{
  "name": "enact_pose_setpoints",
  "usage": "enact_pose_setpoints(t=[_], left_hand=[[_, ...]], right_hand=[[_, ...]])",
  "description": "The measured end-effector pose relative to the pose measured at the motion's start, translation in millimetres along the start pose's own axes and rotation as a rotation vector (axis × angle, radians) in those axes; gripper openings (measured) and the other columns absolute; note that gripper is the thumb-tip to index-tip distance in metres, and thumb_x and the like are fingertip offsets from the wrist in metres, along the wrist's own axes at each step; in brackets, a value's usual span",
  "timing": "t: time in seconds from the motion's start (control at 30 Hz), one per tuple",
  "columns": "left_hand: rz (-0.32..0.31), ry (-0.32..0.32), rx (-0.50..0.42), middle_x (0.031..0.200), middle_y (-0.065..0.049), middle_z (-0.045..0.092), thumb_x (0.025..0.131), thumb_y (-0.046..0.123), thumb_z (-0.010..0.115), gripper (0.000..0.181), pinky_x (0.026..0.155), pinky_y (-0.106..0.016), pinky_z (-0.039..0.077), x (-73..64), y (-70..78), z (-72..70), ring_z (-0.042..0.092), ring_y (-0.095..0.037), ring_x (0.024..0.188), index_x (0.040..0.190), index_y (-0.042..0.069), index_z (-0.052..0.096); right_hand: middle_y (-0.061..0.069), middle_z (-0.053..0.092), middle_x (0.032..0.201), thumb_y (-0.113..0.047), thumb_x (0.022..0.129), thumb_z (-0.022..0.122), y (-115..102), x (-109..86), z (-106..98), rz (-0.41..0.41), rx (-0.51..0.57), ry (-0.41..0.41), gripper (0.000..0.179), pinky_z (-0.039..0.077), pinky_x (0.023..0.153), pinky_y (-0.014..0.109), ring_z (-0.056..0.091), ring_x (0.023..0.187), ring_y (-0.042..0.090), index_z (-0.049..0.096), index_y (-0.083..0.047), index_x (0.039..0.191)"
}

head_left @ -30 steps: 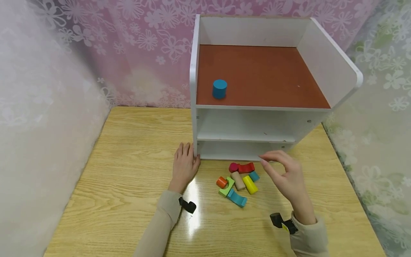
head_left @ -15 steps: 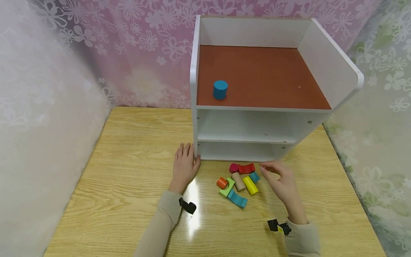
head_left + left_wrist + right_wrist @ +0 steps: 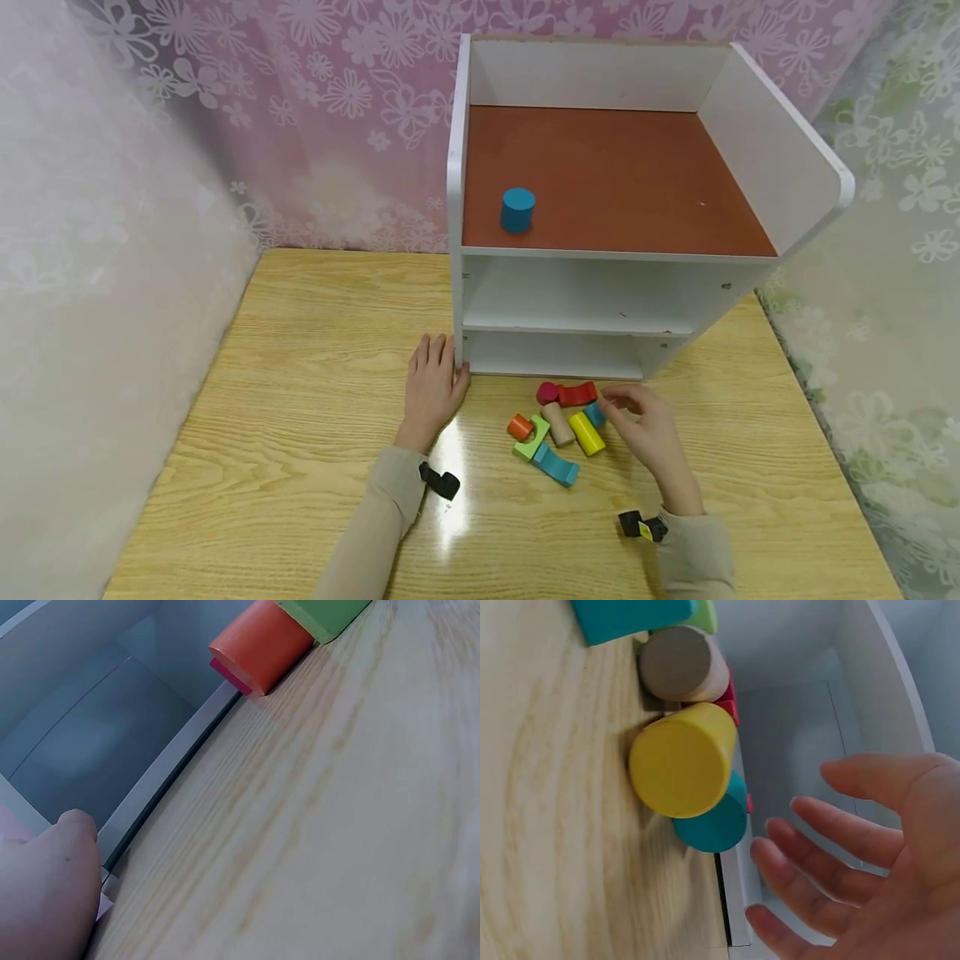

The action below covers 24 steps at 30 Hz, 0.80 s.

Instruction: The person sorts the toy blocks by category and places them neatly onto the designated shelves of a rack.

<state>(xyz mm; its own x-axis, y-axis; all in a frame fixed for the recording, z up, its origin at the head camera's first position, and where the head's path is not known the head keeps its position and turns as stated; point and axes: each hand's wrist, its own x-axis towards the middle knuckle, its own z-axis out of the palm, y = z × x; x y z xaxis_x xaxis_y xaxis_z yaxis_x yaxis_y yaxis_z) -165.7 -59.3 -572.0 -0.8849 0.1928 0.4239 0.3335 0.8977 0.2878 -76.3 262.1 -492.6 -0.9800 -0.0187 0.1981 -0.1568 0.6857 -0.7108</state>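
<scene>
My right hand (image 3: 647,425) hovers at the right end of a group of toy blocks, thumb and fingers apart. Its fingertips are right beside a small blue cylinder (image 3: 592,414), which peeks out behind the yellow cylinder (image 3: 679,761) in the right wrist view. My left hand (image 3: 431,392) rests on the table against the lower left corner of the white shelf unit (image 3: 454,275). Around the yellow block lie a plain wood cylinder (image 3: 557,424), a red curved block (image 3: 577,394), a magenta round block (image 3: 547,393), a green arch (image 3: 533,438), an orange cylinder (image 3: 520,427) and a blue curved block (image 3: 556,465).
On the shelf unit's brown top board (image 3: 615,167) a blue cylinder (image 3: 517,211) stands upright near the front left. Two white compartments open toward the blocks below it. The wooden table (image 3: 322,333) extends to both sides, with patterned cloth walls behind and beside it.
My right hand has moved left and down toward the small blue cylinder. The left hand and the blocks have stayed in place.
</scene>
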Motion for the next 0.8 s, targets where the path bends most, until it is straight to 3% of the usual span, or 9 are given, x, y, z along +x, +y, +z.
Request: enact_pose_setpoints(t=[0.13, 0.27, 0.8], left_hand=[[-0.002, 0.0, 0.01, 0.132, -0.015, 0.048, 0.093, 0.038, 0.045, 0.052, 0.106, -0.049, 0.03, 0.1, -0.6, 0.6, 0.036, -0.04, 0.13, 0.136, 0.01, 0.043], [-0.002, 0.007, 0.004, 0.132, -0.015, 0.048, 0.093, 0.038, 0.046, 0.052, 0.106, -0.049, 0.03, 0.1, -0.2, -0.1, 0.036, -0.039, 0.13, 0.136, 0.01, 0.043], [-0.016, -0.015, -0.006, 0.134, -0.014, 0.047, 0.093, 0.038, 0.046, 0.052, 0.107, -0.048, 0.028, -0.2, 1.4, -1.7, 0.035, -0.039, 0.131, 0.137, 0.009, 0.042]], right_hand=[[0.009, 0.066, 0.098, -0.017, 0.087, 0.066, 1.8, -0.6, 2.5, 0.042, -0.001, -0.047, 0.024, 0.05, 0.077, 0.045, 0.06, 0.087, 0.022, 0.066, -0.001, 0.105], [0.01, 0.065, 0.098, -0.02, 0.086, 0.068, 2.4, -1.9, 4.7, 0.09, -0.028, -0.095, 0.028, 0.051, 0.075, 0.044, 0.061, 0.089, 0.026, 0.065, -0.002, 0.107], [0.014, 0.067, 0.099, -0.017, 0.082, 0.07, 3.7, 1.9, 12.7, 0.169, -0.176, -0.162, 0.033, 0.052, 0.071, 0.04, 0.062, 0.086, 0.026, 0.065, 0.001, 0.11]])
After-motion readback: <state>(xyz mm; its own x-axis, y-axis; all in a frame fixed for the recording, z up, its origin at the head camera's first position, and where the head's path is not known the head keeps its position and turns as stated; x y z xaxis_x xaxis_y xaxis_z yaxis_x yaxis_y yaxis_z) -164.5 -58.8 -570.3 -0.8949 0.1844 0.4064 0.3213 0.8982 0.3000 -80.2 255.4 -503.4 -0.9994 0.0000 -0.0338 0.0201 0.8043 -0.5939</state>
